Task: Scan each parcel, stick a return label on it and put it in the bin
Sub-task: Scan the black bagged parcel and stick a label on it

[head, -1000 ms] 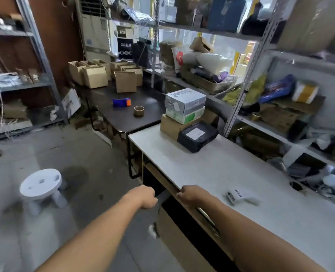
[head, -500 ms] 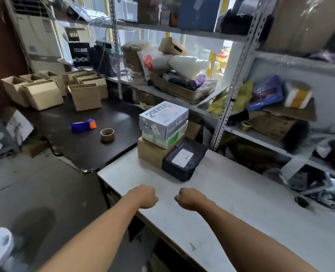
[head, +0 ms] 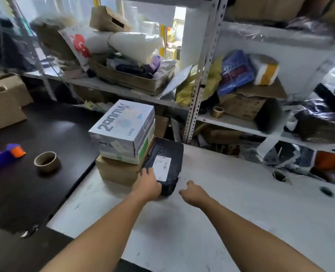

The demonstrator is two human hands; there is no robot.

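Observation:
A black plastic-wrapped parcel point(head: 167, 152) with a white shipping label leans against a stack of boxes on the white table point(head: 231, 203). The stack is a grey-white printed box point(head: 121, 128) on a white and green box point(head: 141, 152) on a brown cardboard box point(head: 117, 170). My left hand point(head: 148, 183) rests on the parcel's near left corner, fingers on its top face. My right hand point(head: 192, 191) hovers just right of the parcel with loosely curled fingers, holding nothing. No scanner, label roll or bin is in view.
A black table point(head: 25, 183) adjoins on the left with a brown tape roll point(head: 47, 160), a blue and orange tool point(head: 4, 154) and cardboard boxes point(head: 2, 107). Metal shelving point(head: 202, 79) behind is crammed with bags and boxes. A cable hole point(head: 279, 175) pierces the white table.
The view has swung toward the parcels. Both hands went from fists near the table edge to reaching forward; my left hand has landed on the black parcel.

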